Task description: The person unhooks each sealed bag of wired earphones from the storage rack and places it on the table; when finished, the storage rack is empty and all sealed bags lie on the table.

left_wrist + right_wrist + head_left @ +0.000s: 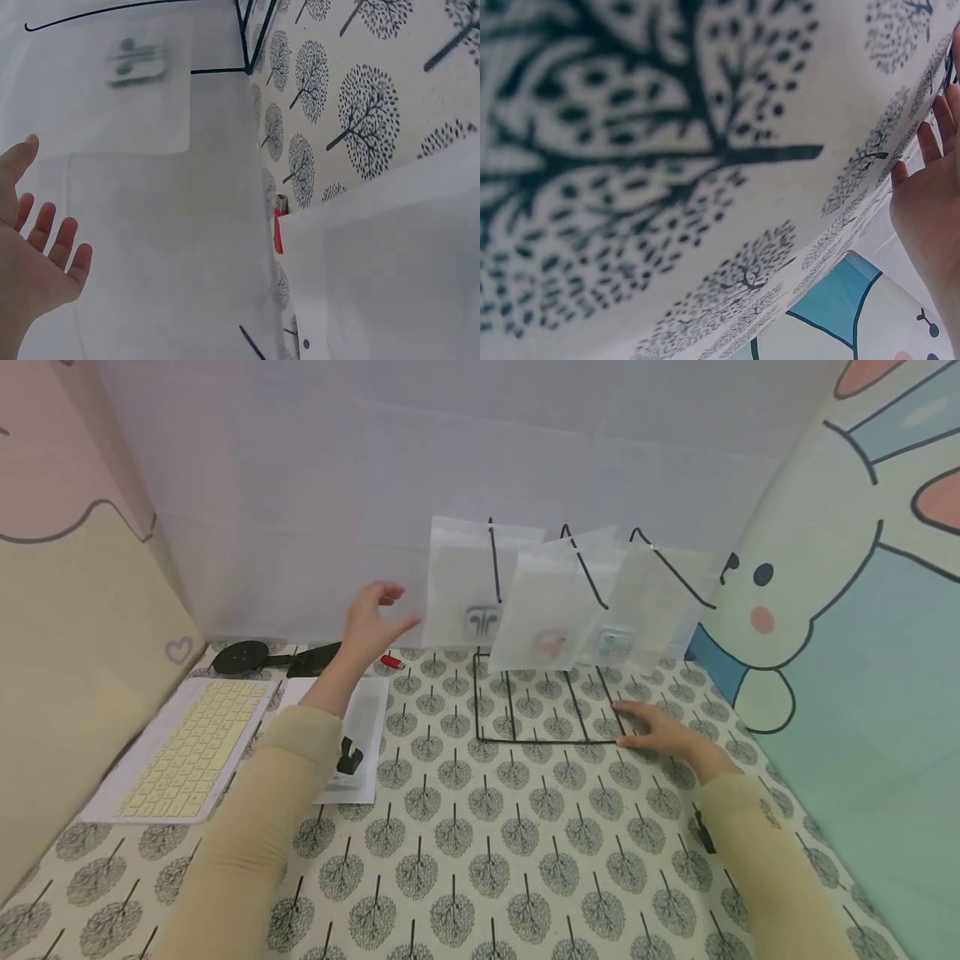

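A black wire display rack (532, 742) stands toward the back, with three hooks carrying frosted zip bags. The left bag (457, 572) shows printed earphones; the middle bag (525, 610) has a pinkish print and the right bag (648, 593) a bluish one. Just left of the earphone bag, my left hand (375, 622) is raised with fingers spread, apart from it and holding nothing. In the left wrist view this hand (41, 251) is below the hanging bag (135, 112). My right hand (660, 731) touches the right side of the rack's base, its fingers fairly straight.
At left lie a pale yellow keyboard (195, 747) in a white bag, another frosted bag (363, 718) holding something black and yellow, and a black disc (240, 657) joined to a strap-like part. A red USB stick (392, 662) lies behind. Printed curtains border the patterned cloth.
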`<act>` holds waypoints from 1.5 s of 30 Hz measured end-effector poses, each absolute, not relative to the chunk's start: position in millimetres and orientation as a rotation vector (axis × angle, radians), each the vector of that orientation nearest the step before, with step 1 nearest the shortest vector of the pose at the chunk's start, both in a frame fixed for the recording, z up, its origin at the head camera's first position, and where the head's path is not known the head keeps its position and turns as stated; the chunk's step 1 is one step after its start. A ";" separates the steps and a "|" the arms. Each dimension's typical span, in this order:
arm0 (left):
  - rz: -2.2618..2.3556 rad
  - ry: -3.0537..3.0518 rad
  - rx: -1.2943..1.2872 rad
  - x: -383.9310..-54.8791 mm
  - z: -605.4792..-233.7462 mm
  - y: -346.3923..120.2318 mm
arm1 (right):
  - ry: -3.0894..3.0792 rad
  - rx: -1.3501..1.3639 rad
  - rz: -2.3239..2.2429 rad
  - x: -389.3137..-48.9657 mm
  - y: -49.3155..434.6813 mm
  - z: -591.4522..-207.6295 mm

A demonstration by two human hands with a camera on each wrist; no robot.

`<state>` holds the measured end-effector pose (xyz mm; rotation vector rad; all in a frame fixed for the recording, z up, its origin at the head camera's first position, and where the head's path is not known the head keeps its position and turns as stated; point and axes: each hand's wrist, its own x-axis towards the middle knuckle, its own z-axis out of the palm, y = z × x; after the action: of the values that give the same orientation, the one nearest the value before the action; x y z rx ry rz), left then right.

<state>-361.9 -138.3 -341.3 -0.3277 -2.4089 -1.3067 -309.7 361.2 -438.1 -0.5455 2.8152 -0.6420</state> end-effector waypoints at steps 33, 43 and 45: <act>-1.587 -2.298 -0.157 -391.4 -363.1 -118.1 | 2.818 -0.538 -0.627 -313.0 350.9 -438.7; -1.553 -2.167 -0.181 -381.4 -360.1 -125.8 | 2.820 -0.520 -0.636 -314.6 353.5 -442.5; -1.523 -2.143 -0.197 -378.0 -357.3 -127.4 | 2.821 -0.521 -0.629 -314.9 354.3 -442.8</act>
<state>-378.0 -127.4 -357.3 -0.1969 -2.1434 -1.5226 -314.9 354.3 -442.8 -0.5208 2.8205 -0.6295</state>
